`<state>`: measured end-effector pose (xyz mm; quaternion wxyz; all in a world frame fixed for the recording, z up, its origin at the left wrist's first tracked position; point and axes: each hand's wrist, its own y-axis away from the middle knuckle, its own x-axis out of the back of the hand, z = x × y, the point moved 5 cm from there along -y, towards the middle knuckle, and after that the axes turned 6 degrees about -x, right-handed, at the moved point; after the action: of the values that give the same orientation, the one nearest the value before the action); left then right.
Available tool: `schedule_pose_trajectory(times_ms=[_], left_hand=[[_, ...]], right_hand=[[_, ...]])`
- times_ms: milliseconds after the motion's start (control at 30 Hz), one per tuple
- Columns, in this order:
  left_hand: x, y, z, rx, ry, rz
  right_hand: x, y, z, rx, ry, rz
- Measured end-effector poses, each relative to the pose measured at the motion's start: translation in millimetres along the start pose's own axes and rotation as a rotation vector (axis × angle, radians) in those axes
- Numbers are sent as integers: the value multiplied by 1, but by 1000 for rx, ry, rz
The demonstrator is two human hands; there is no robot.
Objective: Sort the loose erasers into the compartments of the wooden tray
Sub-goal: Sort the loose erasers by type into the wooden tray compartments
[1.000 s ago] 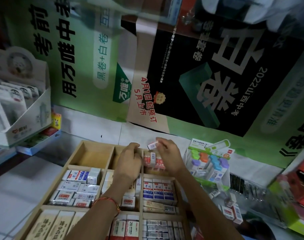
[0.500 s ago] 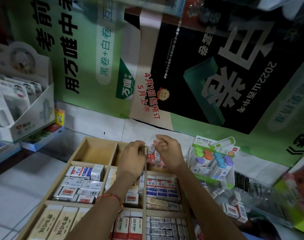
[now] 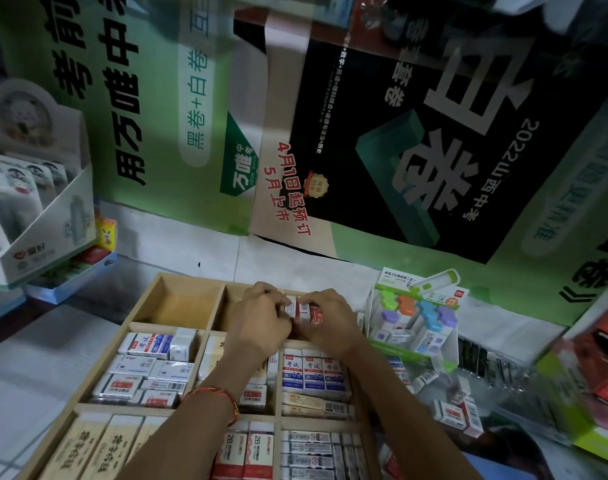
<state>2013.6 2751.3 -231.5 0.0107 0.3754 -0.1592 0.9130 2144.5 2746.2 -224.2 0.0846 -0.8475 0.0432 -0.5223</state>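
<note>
A wooden tray with several compartments lies in front of me, most of them filled with boxed erasers. Both hands are over the far right compartment, where small red-and-white erasers stand in a row. My left hand curls its fingers onto the left end of that row. My right hand curls over the right end, fingertips on the erasers. The far left compartment holds nothing. Loose erasers lie on the surface to the right of the tray.
A white display box of coloured sharpeners stands right of the tray. A white carton of packs sits on a shelf at left. Red-and-green boxes are at the far right. Large posters cover the wall behind.
My right hand has come down with the small eraser it held above the tray. Both hands have closed together on the row in the far right compartment.
</note>
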Motion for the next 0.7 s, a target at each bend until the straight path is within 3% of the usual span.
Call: schedule_pose_trajectory(times_ms=[300,467,600,700], left_hand=[[-3,-1,3,-54,-43,-37],[0,0,7,-84,-42,-28],[0,-1,9,-129,-71,-34],[-4,0,9,-131,-132,-64]], right_hand=[[2,3,-5,-66,-207,-48],[44,34,23,-86,-381,205],[77,91,77,-184,-369,363],[80,108,93,-240,-359,386]])
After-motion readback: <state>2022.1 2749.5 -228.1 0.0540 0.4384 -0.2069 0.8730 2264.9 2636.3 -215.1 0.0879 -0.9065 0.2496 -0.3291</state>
